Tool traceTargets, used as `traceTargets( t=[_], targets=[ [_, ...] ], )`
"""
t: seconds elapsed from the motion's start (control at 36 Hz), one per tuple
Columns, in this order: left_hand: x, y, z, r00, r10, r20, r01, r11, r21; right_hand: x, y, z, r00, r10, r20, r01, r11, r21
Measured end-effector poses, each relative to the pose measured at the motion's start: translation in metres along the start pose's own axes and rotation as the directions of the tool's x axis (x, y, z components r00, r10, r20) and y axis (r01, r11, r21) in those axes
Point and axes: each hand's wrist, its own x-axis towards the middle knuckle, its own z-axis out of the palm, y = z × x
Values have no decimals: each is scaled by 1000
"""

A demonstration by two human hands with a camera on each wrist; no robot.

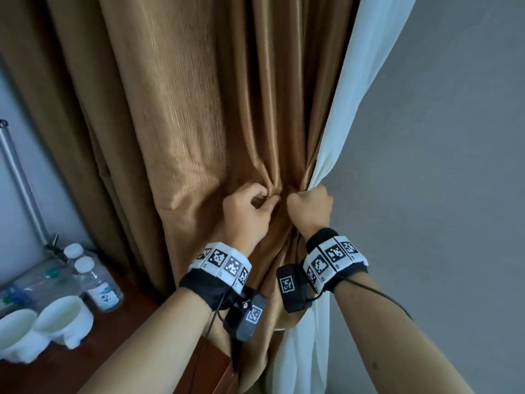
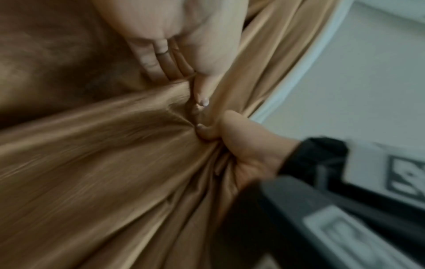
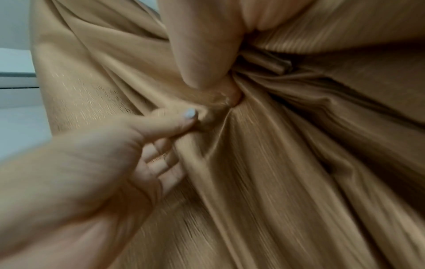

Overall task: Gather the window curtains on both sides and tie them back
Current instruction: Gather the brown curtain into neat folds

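Note:
A brown curtain hangs in folds, with a white sheer curtain along its right edge. My left hand pinches a fold of the brown fabric between thumb and curled fingers. Just to its right, my right hand is a fist gripping the gathered bunch where brown fabric and sheer meet. The left wrist view shows my left hand with its thumb on the brown curtain, and my right hand clenched on the bunch. In the right wrist view my right hand grips the brown curtain beside my left hand.
A wooden cabinet top at lower left carries two water bottles, two white cups and plastic packets. A metal rod leans at the far left. A grey wall fills the right side.

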Motion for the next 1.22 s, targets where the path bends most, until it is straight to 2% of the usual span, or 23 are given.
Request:
traceTargets(
  t=[0.08, 0.17, 0.25, 0.31, 0.36, 0.39, 0.44, 0.47, 0.53, 0.61, 0.67, 0.69, 0.75, 0.81, 0.86, 0.92, 1.06, 1.11, 1.17, 1.22],
  targets=[
    [-9, 2, 2, 997, -12, 81, 12, 1000, -1, -7, -3, 2, 997, -33, 70, 25, 994, 109],
    [-19, 1, 2, 986, -23, 163, 24, 1000, -6, -12, 0, 1, 977, -46, 207, -19, 953, 301],
    [-30, 2, 1, 952, -56, 300, 68, 997, -31, -12, 6, 6, 948, -85, 306, -35, 930, 366],
    [-34, 4, -1, 932, -90, 350, 118, 991, -58, -10, 8, 10, 965, -83, 249, 22, 971, 239],
    [-35, 5, -3, 915, -98, 392, 134, 989, -68, -6, 9, 10, 992, -81, 99, 73, 994, 79],
    [-36, 5, -5, 901, -85, 425, 121, 991, -59, -2, 10, 10, 996, -85, 27, 84, 996, 32],
    [-34, 5, -9, 879, -52, 475, 69, 997, -20, 1, 12, 9, 995, -90, -36, 90, 996, -4],
    [-31, 5, -13, 884, -36, 467, 41, 999, 0, 3, 12, 9, 996, -84, -38, 83, 996, -15],
    [-21, 4, -25, 927, -8, 375, -5, 999, 34, 6, 10, 8, 997, -58, -42, 58, 998, -22],
    [0, 7, -51, 985, 61, 163, -77, 993, 94, 8, 5, 5, 998, -7, -67, 7, 1000, -10],
    [11, 11, -70, 996, 87, -14, -83, 985, 153, 8, 3, 4, 997, 8, -79, -8, 1000, -4],
    [16, 10, -79, 989, 83, -122, -58, 980, 191, 6, 3, 4, 997, 12, -79, -12, 1000, 4],
    [22, 8, -94, 942, 20, -335, 65, 969, 239, 3, 1, 5, 997, 17, -76, -16, 1000, 11],
    [26, 5, -103, 892, -124, -434, 238, 946, 218, -1, -1, 5, 997, 19, -70, -18, 1000, 18],
    [27, 2, -105, 863, -257, -435, 356, 920, 162, -3, -2, 5, 998, 19, -62, -18, 1000, 23],
    [26, 1, -101, 860, -336, -383, 397, 913, 91, -4, -3, 5, 998, 18, -56, -16, 999, 35],
    [23, 10, -79, 898, -288, -332, 316, 948, 32, -6, -2, 3, 998, 36, -45, -33, 998, 61],
    [23, 13, -66, 922, -296, -250, 305, 952, -5, -4, 1, 5, 999, 23, -32, -21, 998, 58],
    [24, 12, -53, 926, -344, -157, 346, 938, -17, -3, 3, 6, 1000, 15, -14, -14, 999, 50],
    [24, 13, -39, 908, -411, -84, 408, 911, -57, -5, 5, 7, 1000, -2, -15, 2, 999, 33]
  ],
)
